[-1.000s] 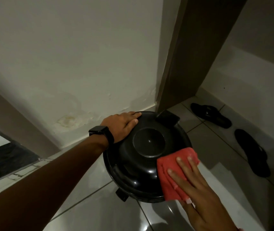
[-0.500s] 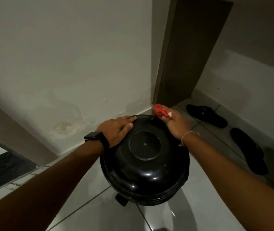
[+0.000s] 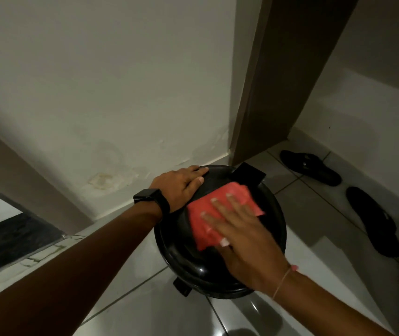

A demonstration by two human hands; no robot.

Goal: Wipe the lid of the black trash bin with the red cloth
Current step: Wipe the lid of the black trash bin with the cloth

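The round black lid of the trash bin sits low on the tiled floor, close to a white wall. My left hand, with a black watch on the wrist, lies flat on the lid's far left rim with its fingers together. A folded red cloth is spread over the lid's middle. My right hand presses flat on the cloth with spread fingers and hides the lid's centre disc. The lid's hinge tab sticks up at the far edge.
A brown door frame rises just behind the bin. Two black sandals lie on the floor to the right, along a white wall. A dark mat lies beyond a threshold at the left. The bin's foot pedal juts out in front.
My right hand has brought the red cloth back from the lid's far edge by the hinge to the middle of the lid. The left hand has stayed on the rim.
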